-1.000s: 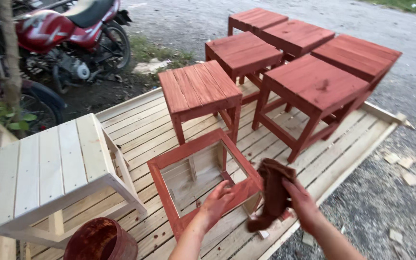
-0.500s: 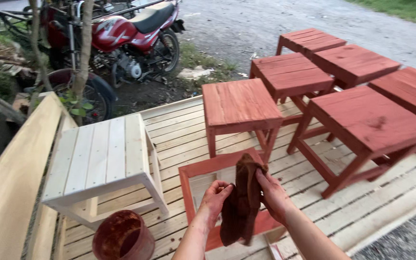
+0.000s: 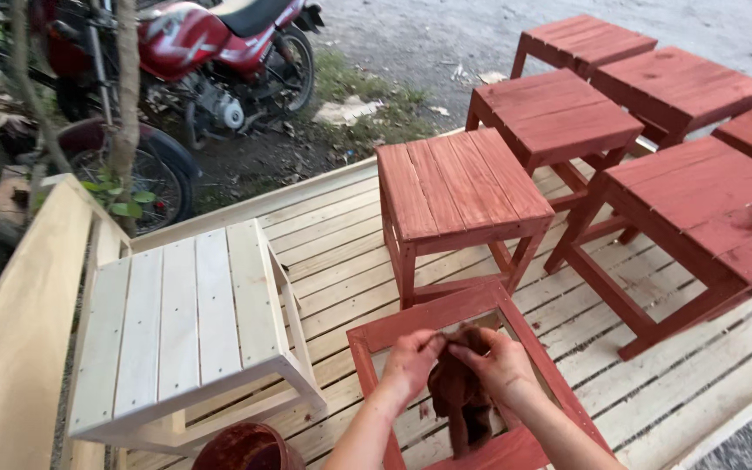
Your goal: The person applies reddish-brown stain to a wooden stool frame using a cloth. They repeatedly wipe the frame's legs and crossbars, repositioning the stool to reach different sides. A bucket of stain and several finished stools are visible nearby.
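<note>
Head view, looking down on a pale slatted worktop [image 3: 341, 235] of bare planks. Left hand [image 3: 411, 359] and right hand [image 3: 502, 361] close together over a stained frame [image 3: 446, 318], both gripping the top of a dark brown rag [image 3: 461, 402]. Fingers of each hand curled shut on the cloth, bunching it between them, its tail hanging down inside the frame opening. Frame apparently an overturned stool seen from below, though hard to confirm with the lower part cut off at the picture's edge.

Progress, judged from colour alone: five red-brown stools fully coated, nearest one [image 3: 454, 187] just beyond the frame, larger one [image 3: 707, 209] to the right, three more [image 3: 559, 109] stretching back toward the gravel. Frame under the hands already red on its visible rails. Unpainted stool [image 3: 180, 331] of pale wood at the left, no stain on it anywhere, so at least that piece left to do. Round rust-coloured tub [image 3: 245, 448] at the bottom edge, just in front of the pale stool, near the left forearm.

Off the worktop: red motorcycle [image 3: 202, 52] parked behind thin tree trunks [image 3: 128, 96], long bare plank [image 3: 23, 331] along the left side.
</note>
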Available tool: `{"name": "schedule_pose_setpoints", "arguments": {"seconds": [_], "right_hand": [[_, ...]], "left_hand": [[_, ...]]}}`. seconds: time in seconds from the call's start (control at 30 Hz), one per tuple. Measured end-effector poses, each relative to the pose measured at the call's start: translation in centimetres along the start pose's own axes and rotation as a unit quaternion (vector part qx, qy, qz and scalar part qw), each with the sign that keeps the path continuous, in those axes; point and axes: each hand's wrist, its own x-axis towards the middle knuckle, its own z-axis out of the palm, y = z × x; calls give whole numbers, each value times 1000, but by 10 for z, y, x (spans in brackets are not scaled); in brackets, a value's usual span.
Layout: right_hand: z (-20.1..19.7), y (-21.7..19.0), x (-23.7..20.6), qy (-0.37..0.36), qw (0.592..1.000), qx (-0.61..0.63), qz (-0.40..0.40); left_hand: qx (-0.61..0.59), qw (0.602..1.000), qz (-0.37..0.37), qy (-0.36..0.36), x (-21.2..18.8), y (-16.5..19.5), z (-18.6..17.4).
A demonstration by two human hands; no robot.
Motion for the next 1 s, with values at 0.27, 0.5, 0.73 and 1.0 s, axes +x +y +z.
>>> {"name": "schedule_pose_setpoints", "arguments": {"seconds": [0.27,0.5,0.73,1.0], "right_hand": [[-23,38,28,-181,982,61,2],[-3,39,51,-308,838,438,107],[32,31,70,-414,900,-63,119],[41,57,67,-529,751,321,231]], "left_hand": [[-99,993,-44,-36,13,21,-10],[-44,989,-21,-139,18,35,-14],[-123,986,31,-110,42,46,-35],[-11,994,-6,107,68,-23,-63]]}}
